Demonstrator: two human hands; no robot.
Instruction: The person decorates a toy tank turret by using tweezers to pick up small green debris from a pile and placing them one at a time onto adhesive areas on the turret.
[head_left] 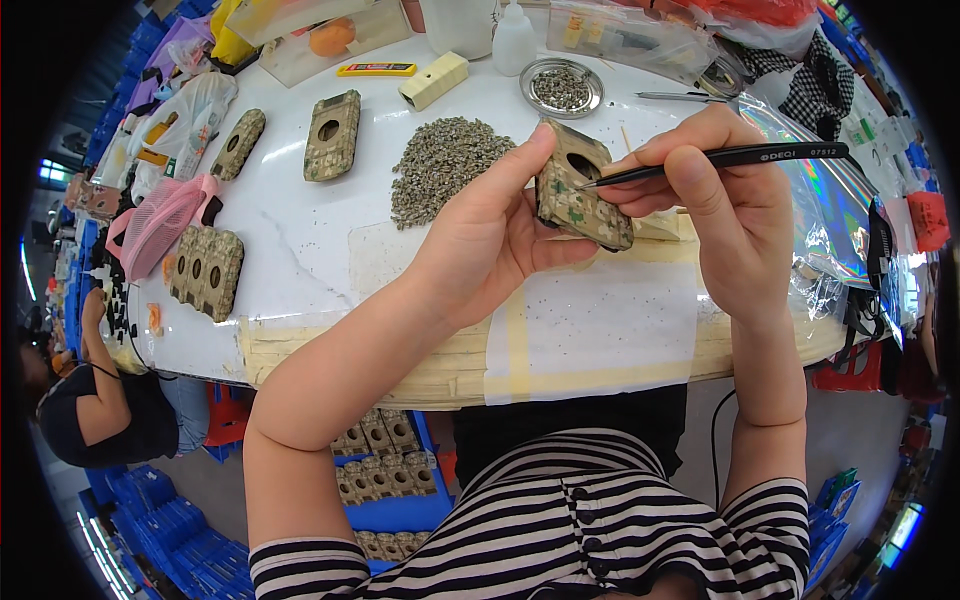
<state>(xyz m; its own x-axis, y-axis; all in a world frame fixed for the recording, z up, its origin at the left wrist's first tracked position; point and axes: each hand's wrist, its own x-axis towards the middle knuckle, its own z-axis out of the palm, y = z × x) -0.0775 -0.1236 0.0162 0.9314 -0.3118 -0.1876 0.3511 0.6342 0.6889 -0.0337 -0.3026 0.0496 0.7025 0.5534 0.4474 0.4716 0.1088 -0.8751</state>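
Note:
My left hand [490, 235] is closed around a camouflage-patterned case [598, 219] with a round dark opening, holding it tilted above the table. Pinched in my right hand [740, 215] is a pair of black tweezers [745, 157]. Their fine tips rest at or just over the case's face, beside the opening; anything between them is too small to make out. Left of the case lies a heap of small grey-brown pieces [448, 168]. A round metal dish [530, 98] behind my hands holds more such pieces.
On the table's left lie more camouflage cases [333, 135] and a pink mesh item [165, 225]. A yellow cutter [377, 70], a cream block [434, 81] and a white bottle [514, 42] stand farther back. Blue crates [405, 512] of cases sit below; another person [110, 400] is at left.

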